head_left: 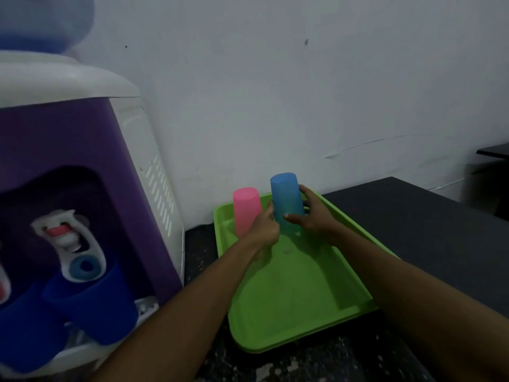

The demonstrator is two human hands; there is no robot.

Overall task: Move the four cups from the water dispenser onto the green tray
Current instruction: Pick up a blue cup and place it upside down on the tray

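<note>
A green tray (297, 304) lies on the dark counter. At its far left corner a pink cup (246, 209) stands upside down. Right beside it is a light blue cup (286, 198), also upside down, held between both hands at the tray's far end. My left hand (265, 227) grips its lower left side and partly hides the pink cup's base. My right hand (309, 213) wraps its right side. Two dark blue cups (93, 301) (24, 326) stand under the taps of the purple and white water dispenser (68, 150) at the left.
A white wall rises just behind the tray. The dark counter (413, 224) runs on to the right of the tray, with a black ledge (495, 150) at the far right. A blue water bottle (41, 20) sits on top of the dispenser.
</note>
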